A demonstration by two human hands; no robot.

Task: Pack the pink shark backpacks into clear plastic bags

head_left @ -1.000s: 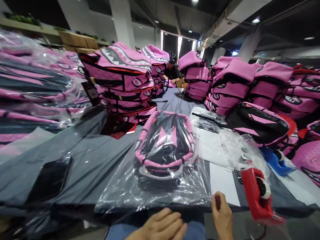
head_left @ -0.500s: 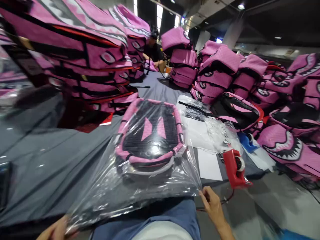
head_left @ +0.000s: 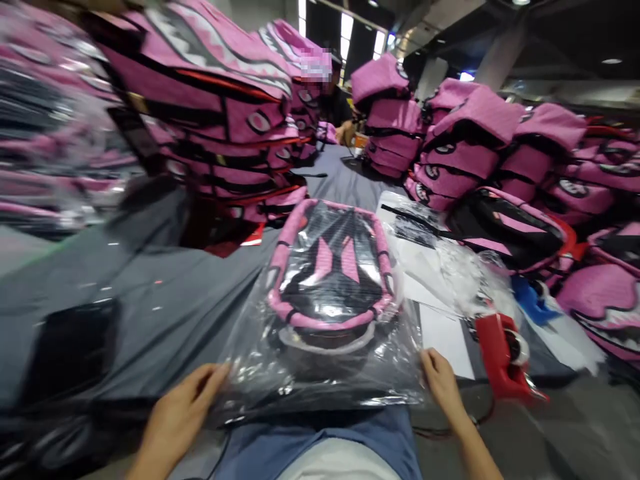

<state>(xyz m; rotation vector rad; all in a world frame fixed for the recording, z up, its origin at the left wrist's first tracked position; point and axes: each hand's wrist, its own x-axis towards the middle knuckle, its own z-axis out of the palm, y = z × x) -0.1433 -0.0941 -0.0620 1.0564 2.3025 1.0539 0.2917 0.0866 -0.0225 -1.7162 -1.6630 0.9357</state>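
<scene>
In front of me a pink and black backpack lies flat on the table inside a clear plastic bag. The bag's loose end spreads towards me over the table's near edge. My left hand pinches the bag's left near corner. At the opposite side, my right hand grips the bag's right edge between thumb and fingers. The plastic is wrinkled and shiny, and the backpack's back panel with two pink shapes faces up through it.
Stacked pink backpacks rise at the left, and more stacks line the right. A red tape dispenser and a blue one stand right, near white paper. A dark flat object lies left. Another person is behind.
My left hand has come inward and up, drawing the bag's left corner closer to the backpack. My right hand still holds the right edge. The view has turned slightly left.
</scene>
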